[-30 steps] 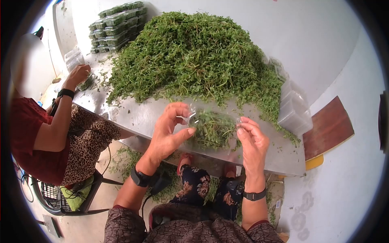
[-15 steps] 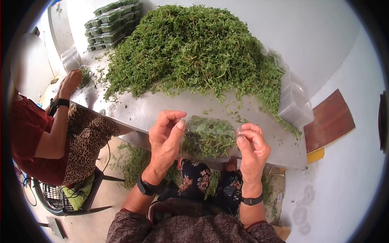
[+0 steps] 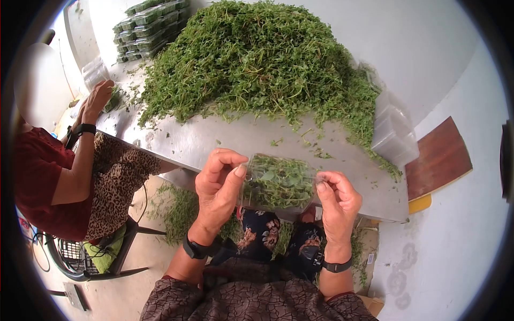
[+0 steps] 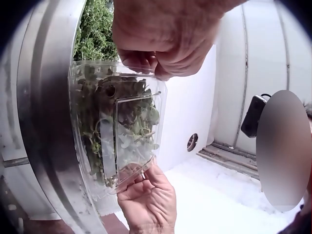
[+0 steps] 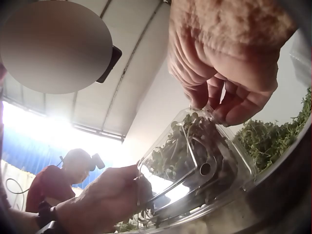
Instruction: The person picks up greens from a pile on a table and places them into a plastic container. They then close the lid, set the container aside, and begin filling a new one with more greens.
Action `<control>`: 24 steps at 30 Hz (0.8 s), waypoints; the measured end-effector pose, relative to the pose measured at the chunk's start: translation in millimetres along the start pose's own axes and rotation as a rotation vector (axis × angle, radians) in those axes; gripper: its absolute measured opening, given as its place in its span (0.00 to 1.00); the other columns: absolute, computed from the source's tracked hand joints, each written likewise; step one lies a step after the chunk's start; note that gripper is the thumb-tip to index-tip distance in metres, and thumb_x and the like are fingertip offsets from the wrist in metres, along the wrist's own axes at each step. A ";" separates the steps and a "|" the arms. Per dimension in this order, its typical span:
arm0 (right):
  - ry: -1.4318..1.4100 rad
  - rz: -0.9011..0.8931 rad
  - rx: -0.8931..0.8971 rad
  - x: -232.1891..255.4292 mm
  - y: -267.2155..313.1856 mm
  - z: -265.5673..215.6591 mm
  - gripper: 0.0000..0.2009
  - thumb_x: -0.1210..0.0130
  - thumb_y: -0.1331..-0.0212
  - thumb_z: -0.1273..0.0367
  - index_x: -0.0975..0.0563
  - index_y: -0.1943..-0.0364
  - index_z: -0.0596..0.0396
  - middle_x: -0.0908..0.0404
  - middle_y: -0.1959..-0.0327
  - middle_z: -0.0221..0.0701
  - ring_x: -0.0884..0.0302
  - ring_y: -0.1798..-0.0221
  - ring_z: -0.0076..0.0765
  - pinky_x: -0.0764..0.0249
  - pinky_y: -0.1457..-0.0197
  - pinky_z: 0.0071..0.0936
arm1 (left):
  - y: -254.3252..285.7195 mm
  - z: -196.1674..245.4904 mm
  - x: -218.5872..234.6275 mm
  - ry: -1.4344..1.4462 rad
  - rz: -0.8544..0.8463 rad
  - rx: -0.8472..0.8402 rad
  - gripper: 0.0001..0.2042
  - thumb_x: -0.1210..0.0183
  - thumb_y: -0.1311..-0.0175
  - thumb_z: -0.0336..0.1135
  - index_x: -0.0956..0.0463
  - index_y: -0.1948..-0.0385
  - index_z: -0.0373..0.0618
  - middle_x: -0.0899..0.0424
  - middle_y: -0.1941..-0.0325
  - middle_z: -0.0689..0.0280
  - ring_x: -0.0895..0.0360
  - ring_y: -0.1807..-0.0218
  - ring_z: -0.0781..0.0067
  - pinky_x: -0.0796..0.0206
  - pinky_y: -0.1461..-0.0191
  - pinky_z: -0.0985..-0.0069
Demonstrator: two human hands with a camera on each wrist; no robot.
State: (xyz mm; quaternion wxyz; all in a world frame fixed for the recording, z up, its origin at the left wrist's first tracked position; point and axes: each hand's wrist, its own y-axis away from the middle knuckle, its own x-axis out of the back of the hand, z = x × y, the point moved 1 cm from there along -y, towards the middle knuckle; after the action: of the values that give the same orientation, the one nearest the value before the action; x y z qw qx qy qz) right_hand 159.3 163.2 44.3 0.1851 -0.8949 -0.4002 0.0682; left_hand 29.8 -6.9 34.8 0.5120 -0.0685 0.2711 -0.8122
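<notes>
A clear plastic clamshell box [image 3: 279, 184] full of leafy green sprigs is held between both hands over the table's near edge. My left hand [image 3: 217, 187] pinches its left end between thumb and fingers. At the opposite end my right hand [image 3: 340, 206] pinches the rim the same way. In the left wrist view the box [image 4: 114, 136] shows its ridged clear plastic and a round hole, with the greens pressed inside. The right wrist view has my right hand [image 5: 226, 63] gripping the upper end, my left hand [image 5: 109, 195] the lower one.
A large heap of greens [image 3: 251, 64] covers the back of the metal table [image 3: 214, 136]. Filled boxes [image 3: 150, 29] are stacked back left, and nested clear boxes [image 3: 393, 134] stand on the right. Another person's hand [image 3: 97, 99] works at the left end.
My left hand has gone from spread fingers at the box's corner to pinching its left end. The box has come slightly down toward my body. The other person's hand has shifted slightly.
</notes>
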 end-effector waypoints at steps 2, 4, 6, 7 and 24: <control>0.029 -0.012 0.041 0.1 0.2 -0.1 0.08 0.41 0.43 0.75 0.23 0.61 0.64 0.23 0.62 0.29 0.29 0.63 0.20 0.31 0.58 0.19 | 0.7 0.0 2.3 0.010 -0.004 0.012 0.04 0.44 0.37 0.26 0.26 0.63 0.39 0.31 0.63 0.72 0.37 0.65 0.85 0.44 0.62 0.86; 0.024 -0.013 0.036 -0.6 1.1 -1.0 0.08 0.41 0.44 0.75 0.23 0.62 0.64 0.23 0.62 0.30 0.29 0.64 0.20 0.31 0.60 0.19 | 0.9 0.9 4.6 -0.056 -0.010 0.018 0.06 0.43 0.38 0.26 0.25 0.60 0.38 0.31 0.63 0.72 0.36 0.65 0.85 0.43 0.61 0.86; 0.038 -0.019 0.039 -1.0 1.7 -4.1 0.07 0.40 0.44 0.74 0.23 0.63 0.64 0.23 0.63 0.30 0.29 0.65 0.21 0.31 0.60 0.19 | 0.4 0.7 6.5 -0.043 -0.018 0.024 0.08 0.43 0.40 0.24 0.24 0.60 0.37 0.30 0.63 0.71 0.35 0.64 0.84 0.41 0.60 0.86; 0.054 -0.021 0.044 -1.1 2.1 -4.7 0.07 0.40 0.44 0.74 0.22 0.64 0.64 0.23 0.64 0.31 0.29 0.66 0.21 0.31 0.61 0.19 | 0.4 0.8 7.6 -0.027 -0.031 0.030 0.09 0.42 0.41 0.22 0.23 0.59 0.37 0.29 0.63 0.70 0.33 0.64 0.83 0.40 0.59 0.85; 0.168 -0.059 0.269 5.3 5.0 -0.7 0.07 0.37 0.48 0.73 0.23 0.68 0.62 0.22 0.70 0.33 0.28 0.71 0.25 0.31 0.67 0.20 | -1.7 10.3 23.3 -0.199 -0.187 -0.015 0.06 0.36 0.50 0.26 0.24 0.72 0.41 0.24 0.71 0.67 0.27 0.68 0.76 0.36 0.65 0.80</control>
State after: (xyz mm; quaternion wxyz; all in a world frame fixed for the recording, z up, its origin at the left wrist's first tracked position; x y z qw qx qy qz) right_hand 166.5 163.9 43.2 0.3379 -0.8525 -0.3968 0.0407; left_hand 21.6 -30.5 40.5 0.4581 -0.1773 0.2176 -0.8434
